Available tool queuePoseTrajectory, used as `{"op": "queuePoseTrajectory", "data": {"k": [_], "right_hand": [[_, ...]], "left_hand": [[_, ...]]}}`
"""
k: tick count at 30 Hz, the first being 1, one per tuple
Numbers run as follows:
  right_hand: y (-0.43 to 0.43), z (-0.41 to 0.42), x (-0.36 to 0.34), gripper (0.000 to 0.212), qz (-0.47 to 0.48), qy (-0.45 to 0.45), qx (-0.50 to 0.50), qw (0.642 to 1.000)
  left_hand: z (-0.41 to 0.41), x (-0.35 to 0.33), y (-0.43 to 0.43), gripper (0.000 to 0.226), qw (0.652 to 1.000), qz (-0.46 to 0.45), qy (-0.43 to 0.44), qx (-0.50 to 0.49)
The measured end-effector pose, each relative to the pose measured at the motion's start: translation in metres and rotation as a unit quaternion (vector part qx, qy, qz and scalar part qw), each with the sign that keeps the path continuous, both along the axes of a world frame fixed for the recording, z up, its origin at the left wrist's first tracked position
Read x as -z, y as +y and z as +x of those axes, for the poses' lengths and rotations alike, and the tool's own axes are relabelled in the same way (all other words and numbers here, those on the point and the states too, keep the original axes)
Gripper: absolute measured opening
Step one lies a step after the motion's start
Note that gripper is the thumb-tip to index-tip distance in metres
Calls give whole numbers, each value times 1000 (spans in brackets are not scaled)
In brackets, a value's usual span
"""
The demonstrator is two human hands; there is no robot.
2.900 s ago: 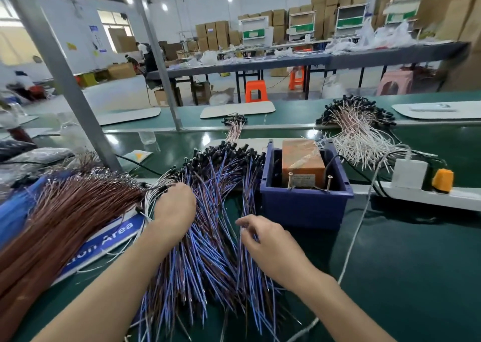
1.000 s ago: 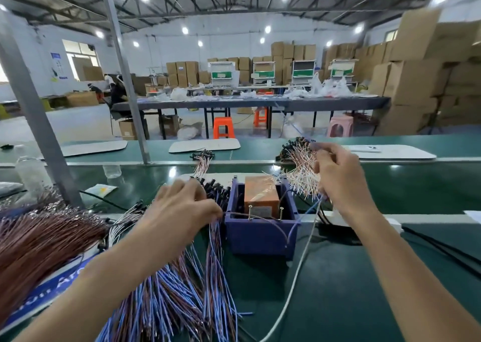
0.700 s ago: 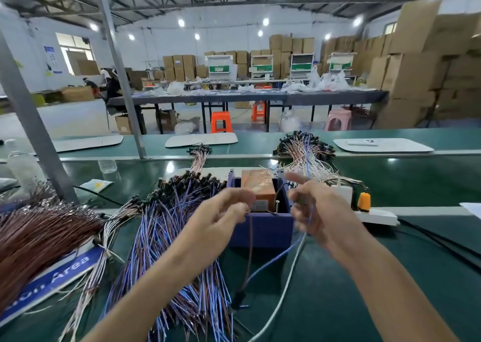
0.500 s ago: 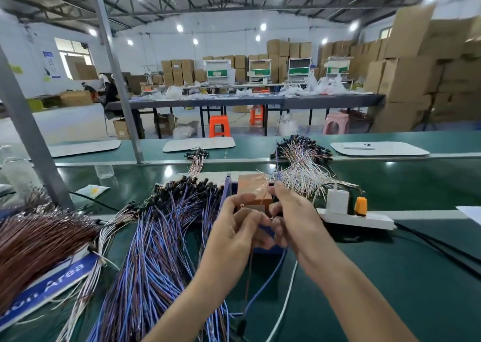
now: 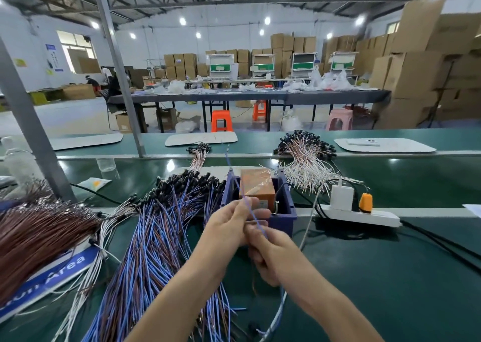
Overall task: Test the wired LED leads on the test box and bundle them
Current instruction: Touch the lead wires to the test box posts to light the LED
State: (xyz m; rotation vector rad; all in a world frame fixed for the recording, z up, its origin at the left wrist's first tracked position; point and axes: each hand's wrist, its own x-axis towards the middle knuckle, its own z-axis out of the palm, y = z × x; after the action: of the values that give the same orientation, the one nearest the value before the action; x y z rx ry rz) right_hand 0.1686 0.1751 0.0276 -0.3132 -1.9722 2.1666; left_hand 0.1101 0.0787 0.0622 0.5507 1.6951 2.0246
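Both hands meet just in front of the test box point(image 5: 285, 220), above the green bench point(image 5: 390, 276). The left hand point(image 5: 230, 228) pinches a thin blue lead point(image 5: 239, 188) between thumb and fingertips, and the right hand point(image 5: 272, 254), touching it from below, has its fingers curled round the same lead. The lead is stretched straight, its long axis running from the right hand up and away, leaning slightly left, over the box's left wall; its far end points toward the back of the bench. A brown strand hangs below the hands. A fanned pile of blue and brown leads point(image 5: 161, 227) lies left of the box, white leads point(image 5: 304, 164) behind it, and a power strip point(image 5: 364, 215) to its right.
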Motion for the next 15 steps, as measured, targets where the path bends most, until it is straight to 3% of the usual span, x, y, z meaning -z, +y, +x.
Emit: {"op": "queuePoseTrajectory", "data": {"k": [3,5,8,10,13,15], "right_hand": [[-1,-1,12,39,-46,-18,10,999],[-3,2,12,33,-14,-26,15,999],[-6,18,-8,16,99,-23,-20,995],[1,32,-36,35,215,-8,-18,976],[9,51,-104,33,323,78,55,941],[8,50,-145,43,362,136,132,913]], "left_hand": [[8,3,9,26,1000,21,-1,-9],[12,6,14,28,997,50,-13,-49],[15,-4,20,28,992,66,-29,-105],[13,-25,22,27,989,86,-47,-111],[6,-76,22,26,987,123,-16,-101],[2,-117,23,24,986,148,20,-76]]}}
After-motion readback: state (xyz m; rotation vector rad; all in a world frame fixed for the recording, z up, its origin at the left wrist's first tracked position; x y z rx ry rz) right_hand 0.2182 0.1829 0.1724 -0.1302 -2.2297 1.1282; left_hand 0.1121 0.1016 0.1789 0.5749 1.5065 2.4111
